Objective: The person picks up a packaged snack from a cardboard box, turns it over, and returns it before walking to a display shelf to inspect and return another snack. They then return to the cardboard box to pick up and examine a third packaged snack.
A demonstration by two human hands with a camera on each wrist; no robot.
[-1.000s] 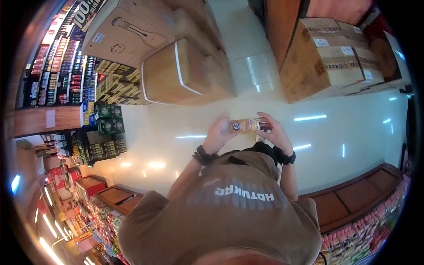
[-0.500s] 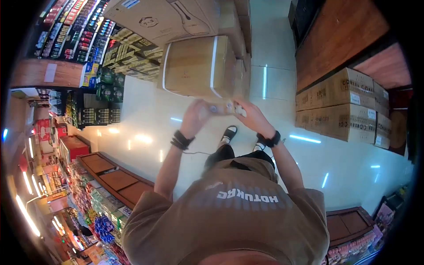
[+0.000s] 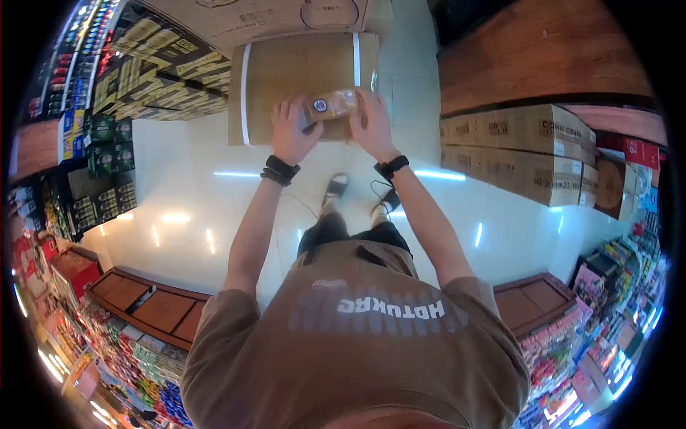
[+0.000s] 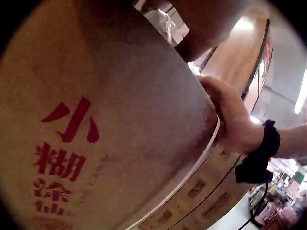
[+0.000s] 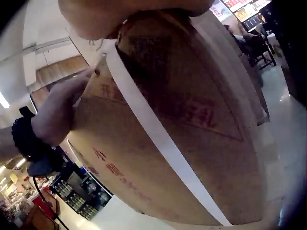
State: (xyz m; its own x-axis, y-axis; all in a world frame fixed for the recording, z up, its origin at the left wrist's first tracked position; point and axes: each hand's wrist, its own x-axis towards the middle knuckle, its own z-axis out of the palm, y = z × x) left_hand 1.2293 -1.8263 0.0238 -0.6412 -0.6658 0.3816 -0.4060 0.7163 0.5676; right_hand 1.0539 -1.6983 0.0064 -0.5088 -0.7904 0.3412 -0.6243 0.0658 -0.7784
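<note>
In the head view, a clear plastic package (image 3: 334, 105) with amber-brown contents and a round blue-and-white label lies sideways between both hands, over a strapped cardboard carton (image 3: 304, 61). My left hand (image 3: 291, 132) holds its left end, thumb toward the body and fingers pointing away. At its right end, my right hand (image 3: 373, 127) grips it with the fingers around the end. The carton's printed side fills the left wrist view, with crinkled clear plastic (image 4: 165, 24) at the top. Both wrist views show the opposite hand close at the carton's upper edge.
A larger printed carton (image 3: 271, 18) stands behind the strapped one. Stacked cartons (image 3: 514, 154) line the right, below a wooden counter (image 3: 550, 68). Black-and-gold boxes (image 3: 168, 68) and green drink packs (image 3: 111, 143) are at left. Low brown-topped shelves (image 3: 146, 304) stand behind the person.
The person has stepped up to the strapped carton and turned. Both hands, still holding the package, have reached forward from near the body to over the carton.
</note>
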